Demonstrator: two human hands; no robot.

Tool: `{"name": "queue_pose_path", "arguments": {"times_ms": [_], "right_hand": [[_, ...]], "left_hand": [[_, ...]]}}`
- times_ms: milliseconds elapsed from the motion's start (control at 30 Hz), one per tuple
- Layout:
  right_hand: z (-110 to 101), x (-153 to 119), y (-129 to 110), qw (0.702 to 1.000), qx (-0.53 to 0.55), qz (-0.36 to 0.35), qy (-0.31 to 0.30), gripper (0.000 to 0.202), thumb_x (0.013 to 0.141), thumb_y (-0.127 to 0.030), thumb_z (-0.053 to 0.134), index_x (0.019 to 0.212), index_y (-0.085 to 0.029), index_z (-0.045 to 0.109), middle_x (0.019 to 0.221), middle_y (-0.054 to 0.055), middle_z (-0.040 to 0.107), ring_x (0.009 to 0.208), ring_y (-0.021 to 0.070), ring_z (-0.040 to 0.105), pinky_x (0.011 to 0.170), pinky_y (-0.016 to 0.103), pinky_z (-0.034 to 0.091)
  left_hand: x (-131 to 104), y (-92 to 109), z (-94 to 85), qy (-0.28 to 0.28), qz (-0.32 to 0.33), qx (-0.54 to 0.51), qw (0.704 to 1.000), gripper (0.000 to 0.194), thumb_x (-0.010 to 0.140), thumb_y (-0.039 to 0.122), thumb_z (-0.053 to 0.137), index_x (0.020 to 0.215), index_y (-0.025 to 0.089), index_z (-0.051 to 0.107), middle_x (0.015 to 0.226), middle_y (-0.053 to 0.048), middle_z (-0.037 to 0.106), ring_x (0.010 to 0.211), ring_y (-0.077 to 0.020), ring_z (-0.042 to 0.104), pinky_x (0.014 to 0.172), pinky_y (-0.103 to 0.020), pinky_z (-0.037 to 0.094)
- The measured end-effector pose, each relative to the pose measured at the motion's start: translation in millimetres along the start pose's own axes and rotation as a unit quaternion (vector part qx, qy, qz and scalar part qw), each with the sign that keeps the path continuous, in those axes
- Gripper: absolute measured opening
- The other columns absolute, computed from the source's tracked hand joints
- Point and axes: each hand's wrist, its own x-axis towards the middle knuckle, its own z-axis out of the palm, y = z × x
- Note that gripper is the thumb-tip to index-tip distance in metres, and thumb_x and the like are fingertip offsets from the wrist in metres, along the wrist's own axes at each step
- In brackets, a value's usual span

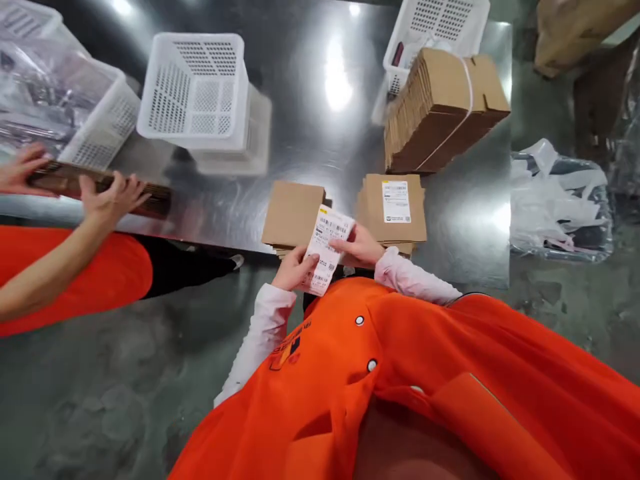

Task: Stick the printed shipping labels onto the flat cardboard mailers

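Observation:
My left hand and my right hand grip a printed strip of white shipping labels between thumbs and fingers, in front of my body. Barcodes and a small yellow mark show on it. Just beyond my left hand, a stack of flat brown cardboard boxes lies at the table's front edge, partly covered by the strip. To the right of it, beyond my right hand, a second cardboard stack has a white label stuck on its top piece.
The metal table bears a white basket, a strapped cardboard bundle and another white basket behind it. At left, a co-worker's hands rest on cardboard beside a basket of plastic-wrapped items. A plastic bag lies right.

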Motion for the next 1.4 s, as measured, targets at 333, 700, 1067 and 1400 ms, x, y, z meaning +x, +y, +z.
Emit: {"name": "queue_pose_path", "arguments": {"times_ms": [333, 700, 1067, 1400], "right_hand": [[81.4, 28.7, -0.8, 0.986, -0.161, -0.001, -0.054, 0.041, 0.070, -0.048, 0.080, 0.092, -0.014, 0.074, 0.087, 0.005, 0.075, 0.079, 0.0171, 0.066, 0.075, 0.028, 0.051], [99.2, 81.3, 4.0, 0.967, -0.242, -0.002, 0.075, 0.022, 0.075, -0.037, 0.078, 0.079, -0.016, 0.077, 0.085, 0.004, 0.074, 0.078, 0.0160, 0.066, 0.075, 0.028, 0.051], [56.2, 218.5, 41.4, 0.883, -0.419, 0.046, 0.208, 0.023, 0.076, -0.038, 0.078, 0.089, -0.019, 0.078, 0.125, 0.008, 0.061, 0.121, 0.0276, 0.052, 0.108, 0.047, 0.039], [116.7, 165.8, 50.0, 0.786, -0.607, -0.104, -0.054, 0.080, 0.090, -0.054, 0.059, 0.154, -0.012, 0.038, 0.166, 0.018, 0.024, 0.155, 0.0380, 0.012, 0.123, 0.064, 0.000]], "left_hand": [[-18.8, -15.4, -43.0, 0.123, 0.019, -0.096, 0.988, 0.032, 0.060, 0.044, 0.085, 0.072, 0.017, 0.071, 0.070, -0.003, 0.069, 0.067, -0.0180, 0.061, 0.068, -0.031, 0.052], [16.0, -45.4, -56.6, 0.121, -0.031, -0.166, 0.978, 0.044, 0.047, 0.039, 0.093, 0.075, 0.016, 0.068, 0.072, -0.003, 0.072, 0.072, -0.0202, 0.067, 0.070, -0.032, 0.054], [25.3, -108.8, -91.3, -0.045, -0.196, -0.216, 0.955, 0.073, 0.028, 0.044, 0.099, 0.087, 0.010, 0.075, 0.095, -0.017, 0.078, 0.097, -0.0392, 0.072, 0.097, -0.057, 0.052], [-49.0, -104.4, -151.9, 0.002, -0.168, -0.120, 0.978, 0.052, 0.049, 0.054, 0.092, 0.085, 0.019, 0.078, 0.088, -0.011, 0.079, 0.101, -0.0390, 0.071, 0.102, -0.055, 0.051]]}}
